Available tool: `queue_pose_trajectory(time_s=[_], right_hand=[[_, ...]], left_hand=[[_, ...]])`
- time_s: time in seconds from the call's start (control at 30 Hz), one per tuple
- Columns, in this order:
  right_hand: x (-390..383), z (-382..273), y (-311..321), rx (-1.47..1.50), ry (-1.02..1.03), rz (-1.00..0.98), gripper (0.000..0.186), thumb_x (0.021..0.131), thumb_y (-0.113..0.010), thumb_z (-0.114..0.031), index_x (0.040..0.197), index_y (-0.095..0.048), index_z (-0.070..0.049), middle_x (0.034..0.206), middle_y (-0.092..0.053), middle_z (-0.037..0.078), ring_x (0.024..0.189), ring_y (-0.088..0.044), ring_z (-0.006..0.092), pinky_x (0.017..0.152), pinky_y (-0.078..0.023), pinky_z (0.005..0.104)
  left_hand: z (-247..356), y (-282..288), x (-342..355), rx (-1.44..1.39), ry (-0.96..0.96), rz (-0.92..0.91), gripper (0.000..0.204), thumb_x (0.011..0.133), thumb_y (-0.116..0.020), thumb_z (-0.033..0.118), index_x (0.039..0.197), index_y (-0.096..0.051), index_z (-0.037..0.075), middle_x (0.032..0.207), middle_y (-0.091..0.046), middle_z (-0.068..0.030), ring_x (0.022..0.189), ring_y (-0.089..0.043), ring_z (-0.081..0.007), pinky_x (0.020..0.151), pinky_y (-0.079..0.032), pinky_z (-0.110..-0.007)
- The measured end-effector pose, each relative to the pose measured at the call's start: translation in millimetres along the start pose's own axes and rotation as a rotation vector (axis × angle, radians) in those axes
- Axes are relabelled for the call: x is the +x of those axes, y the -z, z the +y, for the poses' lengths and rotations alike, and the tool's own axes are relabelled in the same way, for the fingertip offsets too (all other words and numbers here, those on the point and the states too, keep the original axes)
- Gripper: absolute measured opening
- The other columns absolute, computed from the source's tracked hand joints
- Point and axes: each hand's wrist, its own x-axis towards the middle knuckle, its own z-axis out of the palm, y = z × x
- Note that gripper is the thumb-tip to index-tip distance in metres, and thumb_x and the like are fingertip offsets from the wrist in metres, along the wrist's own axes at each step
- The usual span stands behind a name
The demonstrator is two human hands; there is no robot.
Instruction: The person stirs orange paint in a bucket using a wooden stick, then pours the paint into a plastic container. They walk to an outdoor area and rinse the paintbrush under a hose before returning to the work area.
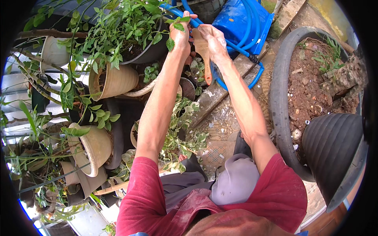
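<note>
We see the brush (202, 49) between the two hands, its handle pointing back toward the body, perhaps tucked there to leave the fingertips free. The right hand (214, 41), just right of it, is half-curled; whether it grips the brush we cannot tell. The left hand (180, 33) curls near the blue hose (172, 10), its grip hidden. Beyond lies a blue bucket (228, 19).
</note>
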Motion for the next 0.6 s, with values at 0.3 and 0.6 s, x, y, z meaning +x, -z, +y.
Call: queue_pose_trajectory(time_s=[0.3,0.6], right_hand=[[0.4,-6.4,-0.6,0.198,-0.150,-0.083,0.037,0.101,-0.044,-0.027,0.125,-0.057,-0.002,0.114,-0.066,0.015,0.095,-0.069,0.0288,0.081,-0.058,0.0442],[-3.1,-11.8,0.5,0.561,-0.235,-0.370,0.052,0.100,-0.031,-0.030,0.142,-0.046,-0.003,0.119,-0.064,0.014,0.099,-0.065,0.0255,0.086,-0.055,0.0428]], left_hand=[[-6.0,3.7,0.9,-0.017,-0.026,0.028,0.035,0.099,-0.057,0.040,0.094,-0.071,0.008,0.081,-0.062,0.0015,0.073,-0.053,-0.0109,0.065,-0.043,-0.028],[-4.4,3.0,-0.7,-0.043,-0.045,0.063,0.034,0.096,-0.061,0.042,0.086,-0.073,0.012,0.073,-0.056,0.0039,0.054,-0.045,-0.0107,0.046,-0.037,-0.032]])
